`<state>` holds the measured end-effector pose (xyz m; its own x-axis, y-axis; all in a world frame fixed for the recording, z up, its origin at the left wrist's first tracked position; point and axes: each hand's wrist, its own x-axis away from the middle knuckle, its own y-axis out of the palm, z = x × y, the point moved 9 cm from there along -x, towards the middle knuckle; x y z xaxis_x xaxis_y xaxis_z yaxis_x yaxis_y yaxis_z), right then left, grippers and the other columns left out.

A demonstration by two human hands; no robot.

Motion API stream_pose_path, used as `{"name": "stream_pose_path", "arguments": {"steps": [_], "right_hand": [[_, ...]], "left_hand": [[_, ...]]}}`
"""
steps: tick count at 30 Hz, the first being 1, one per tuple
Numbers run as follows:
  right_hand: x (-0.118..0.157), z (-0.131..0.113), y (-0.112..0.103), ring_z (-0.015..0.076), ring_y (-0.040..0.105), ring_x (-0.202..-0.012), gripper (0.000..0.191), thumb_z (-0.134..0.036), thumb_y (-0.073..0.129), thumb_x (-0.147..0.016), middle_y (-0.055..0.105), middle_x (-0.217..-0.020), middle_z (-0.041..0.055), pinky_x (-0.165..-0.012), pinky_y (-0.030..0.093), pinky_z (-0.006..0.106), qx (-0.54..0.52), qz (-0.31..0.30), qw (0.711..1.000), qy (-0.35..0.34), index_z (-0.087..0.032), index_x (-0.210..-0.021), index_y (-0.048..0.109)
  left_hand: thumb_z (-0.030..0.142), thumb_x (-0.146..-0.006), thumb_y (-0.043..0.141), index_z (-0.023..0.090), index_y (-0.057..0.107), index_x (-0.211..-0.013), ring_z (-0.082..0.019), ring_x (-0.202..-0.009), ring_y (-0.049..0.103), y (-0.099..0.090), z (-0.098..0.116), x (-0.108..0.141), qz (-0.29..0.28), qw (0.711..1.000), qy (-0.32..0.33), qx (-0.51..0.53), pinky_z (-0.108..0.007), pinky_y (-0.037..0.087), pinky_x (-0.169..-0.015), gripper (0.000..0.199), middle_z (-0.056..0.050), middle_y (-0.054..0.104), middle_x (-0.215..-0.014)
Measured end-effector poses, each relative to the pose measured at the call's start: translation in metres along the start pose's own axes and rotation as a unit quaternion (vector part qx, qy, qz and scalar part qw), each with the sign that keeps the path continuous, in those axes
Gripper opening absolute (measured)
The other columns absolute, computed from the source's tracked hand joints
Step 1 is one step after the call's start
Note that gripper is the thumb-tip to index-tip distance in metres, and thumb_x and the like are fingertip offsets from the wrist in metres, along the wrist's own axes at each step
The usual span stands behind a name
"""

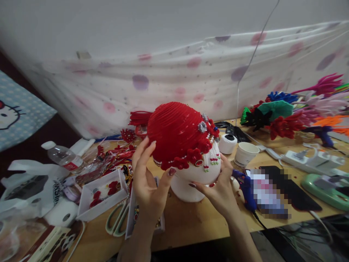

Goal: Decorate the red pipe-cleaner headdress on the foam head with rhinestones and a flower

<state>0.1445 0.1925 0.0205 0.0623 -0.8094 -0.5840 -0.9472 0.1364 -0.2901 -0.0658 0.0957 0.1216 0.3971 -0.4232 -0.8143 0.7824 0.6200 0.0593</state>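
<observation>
A red ridged cap (174, 131) covers the top of a white mannequin head (189, 187) on the wooden table. Red flowers (195, 155), silver ornaments and strings of white beads trim its edge, and short beaded tassels (212, 160) hang at the right front. My left hand (151, 178) curves around the cap's left side, thumb near its lower edge, fingers apart. On the right, my right hand (218, 182) cups the lower side of the mannequin head, its thumb stretched across the front. Both hands steady the head between them.
Left are a plastic bottle (65, 156), a white tray (102, 194) of red pieces and green-handled scissors (117, 218). To the right stand a paper cup (246, 154), a blue glue gun (247, 191), phones (293, 187) and a power strip (313, 162). Colourful flowers (286, 122) lie behind.
</observation>
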Motion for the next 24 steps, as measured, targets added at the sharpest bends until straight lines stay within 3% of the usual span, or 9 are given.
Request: {"name": "stream_pose_path", "arguments": {"steps": [4,11,15,19,24], "right_hand": [[0.0,0.0,-0.001,0.0406,0.038,-0.14,0.117,-0.054,0.09,-0.062,0.031,-0.153,0.0156,-0.111,0.038,0.066,-0.006,0.001,1.0,-0.001,-0.029,-0.152,0.021],[0.002,0.011,0.001,0.0405,0.042,-0.136,0.117,-0.051,0.092,-0.059,0.033,-0.153,0.0151,-0.108,0.041,0.066,-0.031,0.005,0.999,0.019,-0.03,-0.152,0.023],[0.002,0.011,0.002,0.0395,0.045,-0.133,0.117,-0.049,0.093,-0.059,0.033,-0.153,0.0143,-0.107,0.043,0.065,-0.038,0.003,0.999,0.023,-0.031,-0.152,0.024],[0.001,0.008,0.0,0.0401,0.04,-0.138,0.117,-0.05,0.093,-0.059,0.03,-0.155,0.0145,-0.106,0.044,0.063,-0.032,0.006,0.999,0.013,-0.031,-0.152,0.024],[0.0,0.01,0.002,0.0402,0.04,-0.137,0.116,-0.052,0.091,-0.062,0.03,-0.155,0.0158,-0.109,0.041,0.064,-0.014,0.0,1.0,0.01,-0.029,-0.153,0.022]], "left_hand": [[0.027,-0.083,0.077,0.029,0.052,-0.144,-0.033,-0.149,0.034,0.01,-0.003,-0.001,-0.039,0.999,-0.011,-0.003,-0.05,0.033,-0.122,0.066,-0.01,0.039,-0.16],[0.025,-0.08,0.08,0.03,0.053,-0.143,-0.03,-0.148,0.037,0.011,-0.003,-0.002,-0.032,0.999,-0.004,-0.015,-0.044,0.039,-0.119,0.068,-0.008,0.042,-0.158],[0.02,-0.078,0.081,0.032,0.054,-0.141,-0.03,-0.148,0.037,0.011,-0.007,-0.002,-0.026,0.999,-0.02,0.01,-0.046,0.038,-0.12,0.07,-0.005,0.042,-0.158],[0.017,-0.074,0.083,0.035,0.056,-0.139,-0.029,-0.149,0.034,0.011,-0.009,-0.002,-0.023,0.998,-0.044,0.031,-0.047,0.034,-0.121,0.073,-0.003,0.042,-0.158],[0.028,-0.078,0.082,0.034,0.055,-0.141,-0.033,-0.148,0.035,0.01,-0.011,-0.002,-0.03,0.994,-0.064,0.079,-0.055,0.029,-0.122,0.068,-0.007,0.041,-0.158]]}}
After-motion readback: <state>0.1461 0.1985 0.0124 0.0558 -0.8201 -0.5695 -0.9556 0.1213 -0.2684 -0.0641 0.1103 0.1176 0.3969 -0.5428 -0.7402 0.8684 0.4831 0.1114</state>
